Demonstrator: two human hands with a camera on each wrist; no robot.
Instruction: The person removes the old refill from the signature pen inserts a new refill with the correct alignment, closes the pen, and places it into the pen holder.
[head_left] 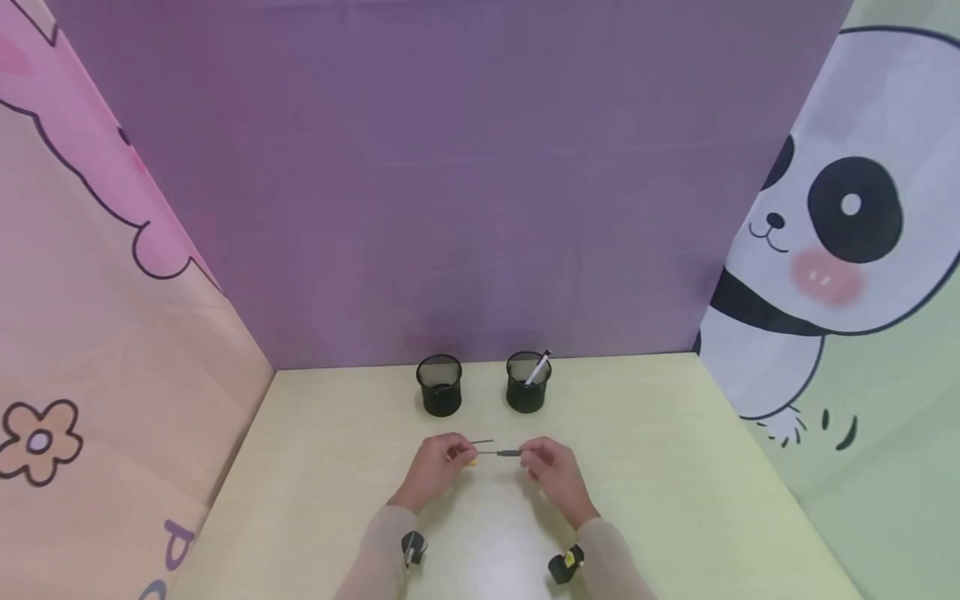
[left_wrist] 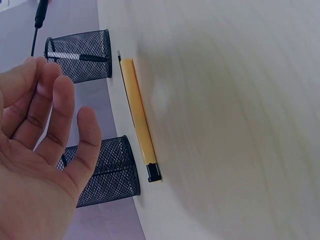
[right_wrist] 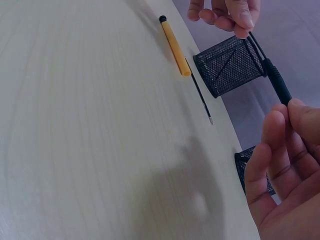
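Between finger and thumb my right hand (head_left: 558, 479) pinches a black pen section (right_wrist: 278, 84) with a ridged end. A thin dark pen refill (right_wrist: 257, 45) runs from that end towards my left hand (head_left: 435, 471), whose thumb and fingertips pinch its other end, partly hidden by the fingers. My left hand's other fingers are loosely bent. On the table below lie a yellow pen barrel (left_wrist: 137, 110) with a black end and, alongside it, a second thin black refill (right_wrist: 201, 95) with a metal tip.
Two black mesh pen cups stand at the back of the table (head_left: 315, 467): the left cup (head_left: 442, 400), and the right cup (head_left: 525, 398) with a white-and-black pen (head_left: 537, 368) leaning in it. A purple cloth (head_left: 480, 208) hangs behind, with printed cloths at both sides.
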